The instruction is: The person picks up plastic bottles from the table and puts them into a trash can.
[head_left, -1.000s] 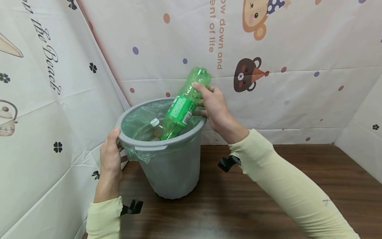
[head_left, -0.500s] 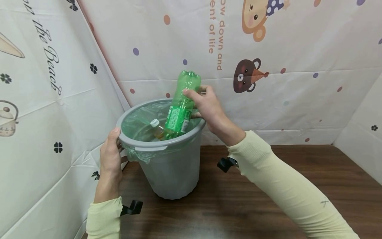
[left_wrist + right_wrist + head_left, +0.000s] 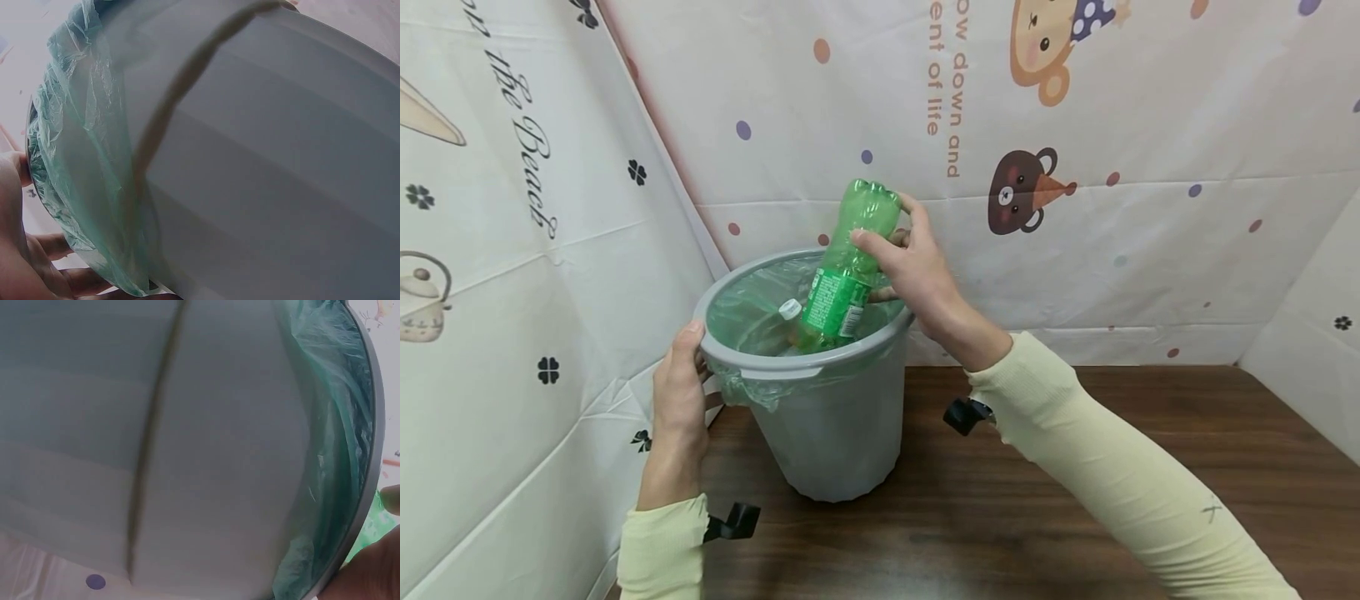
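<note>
A grey bin (image 3: 827, 425) lined with a green bag stands on a brown table. My right hand (image 3: 910, 262) grips a green plastic bottle (image 3: 846, 267) near its base, and the bottle points neck-down into the bin. A second bottle with a white cap (image 3: 789, 308) lies inside. My left hand (image 3: 679, 392) holds the bin's left rim, thumb on top. The left wrist view is filled by the bin wall (image 3: 269, 169) and the green bag (image 3: 75, 156), with fingers (image 3: 37, 275) at the lower left. In the right wrist view I see the bin wall (image 3: 156, 444) and rim (image 3: 369, 481).
The brown table (image 3: 1075, 492) stretches to the right of the bin. Printed cloth walls (image 3: 1075, 167) close in the back, the left side and the far right corner. Black wrist straps (image 3: 966, 414) show under both sleeves.
My right hand has swung the green bottle from a rightward lean to nearly upright and pushed it a little to the left and deeper into the bin. My left hand has not moved.
</note>
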A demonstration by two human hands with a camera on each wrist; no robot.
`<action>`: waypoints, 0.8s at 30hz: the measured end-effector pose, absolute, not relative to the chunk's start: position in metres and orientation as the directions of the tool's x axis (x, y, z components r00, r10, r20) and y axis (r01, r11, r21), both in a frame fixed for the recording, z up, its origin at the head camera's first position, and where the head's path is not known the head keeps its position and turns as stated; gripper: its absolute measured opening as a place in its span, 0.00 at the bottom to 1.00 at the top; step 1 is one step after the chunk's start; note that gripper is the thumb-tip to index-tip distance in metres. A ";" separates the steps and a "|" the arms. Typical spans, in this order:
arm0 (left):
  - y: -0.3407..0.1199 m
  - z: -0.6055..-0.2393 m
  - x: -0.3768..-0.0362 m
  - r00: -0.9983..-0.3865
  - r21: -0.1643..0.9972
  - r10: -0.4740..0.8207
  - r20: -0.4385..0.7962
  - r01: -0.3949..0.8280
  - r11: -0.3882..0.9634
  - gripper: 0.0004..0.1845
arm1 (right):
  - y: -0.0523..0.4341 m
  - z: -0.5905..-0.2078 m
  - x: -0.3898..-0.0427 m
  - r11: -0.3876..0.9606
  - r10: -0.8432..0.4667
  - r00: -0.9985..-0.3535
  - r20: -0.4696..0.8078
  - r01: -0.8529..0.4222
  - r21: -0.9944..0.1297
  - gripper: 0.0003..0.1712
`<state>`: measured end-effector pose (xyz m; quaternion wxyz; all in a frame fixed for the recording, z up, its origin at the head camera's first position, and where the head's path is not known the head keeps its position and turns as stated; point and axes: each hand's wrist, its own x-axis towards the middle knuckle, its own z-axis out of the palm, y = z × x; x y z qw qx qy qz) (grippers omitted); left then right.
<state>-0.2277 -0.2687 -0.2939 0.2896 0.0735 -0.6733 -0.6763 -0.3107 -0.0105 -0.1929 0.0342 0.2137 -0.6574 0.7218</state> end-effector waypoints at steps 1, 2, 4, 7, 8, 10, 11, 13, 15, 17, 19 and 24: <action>-0.269 -0.294 -0.228 -0.822 0.953 -0.490 0.290 0.292 0.075 0.23 | -0.011 -0.193 -0.311 -0.135 -0.224 -0.905 0.361 -0.338 -0.931 0.45; -0.269 -0.294 -0.228 -0.823 0.954 -0.490 0.288 0.291 0.072 0.23 | -0.012 -0.193 -0.311 -0.137 -0.216 -0.904 0.370 -0.347 -0.928 0.44; -0.269 -0.294 -0.227 -0.824 0.955 -0.489 0.286 0.290 0.070 0.22 | -0.014 -0.194 -0.311 -0.133 -0.198 -0.903 0.381 -0.361 -0.923 0.43; -0.269 -0.294 -0.227 -0.826 0.954 -0.486 0.287 0.292 0.067 0.22 | -0.016 -0.194 -0.312 -0.118 -0.180 -0.903 0.389 -0.373 -0.920 0.44; -0.269 -0.294 -0.227 -0.826 0.954 -0.486 0.286 0.292 0.066 0.22 | -0.017 -0.194 -0.311 -0.111 -0.176 -0.903 0.391 -0.376 -0.920 0.44; -0.268 -0.294 -0.227 -0.826 0.954 -0.485 0.287 0.292 0.067 0.23 | -0.018 -0.194 -0.312 -0.082 -0.173 -0.905 0.389 -0.380 -0.921 0.44; -0.268 -0.293 -0.227 -0.826 0.954 -0.484 0.289 0.293 0.070 0.23 | -0.018 -0.194 -0.312 -0.069 -0.176 -0.905 0.387 -0.381 -0.922 0.45; -0.268 -0.293 -0.226 -0.826 0.954 -0.484 0.289 0.290 0.074 0.25 | -0.019 -0.194 -0.312 -0.040 -0.185 -0.905 0.383 -0.382 -0.923 0.45; -0.268 -0.293 -0.226 -0.827 0.954 -0.482 0.290 0.289 0.078 0.26 | -0.019 -0.194 -0.312 -0.020 -0.198 -0.904 0.380 -0.383 -0.923 0.44; -0.268 -0.293 -0.226 -0.826 0.954 -0.482 0.291 0.288 0.082 0.27 | -0.019 -0.194 -0.311 -0.012 -0.218 -0.900 0.378 -0.384 -0.923 0.44; -0.268 -0.293 -0.226 -0.827 0.955 -0.484 0.288 0.284 0.083 0.27 | -0.019 -0.194 -0.310 0.004 -0.237 -0.896 0.376 -0.387 -0.922 0.44; -0.268 -0.293 -0.225 -0.827 0.958 -0.489 0.279 0.275 0.083 0.28 | -0.018 -0.194 -0.308 0.069 -0.276 -0.893 0.356 -0.388 -0.919 0.46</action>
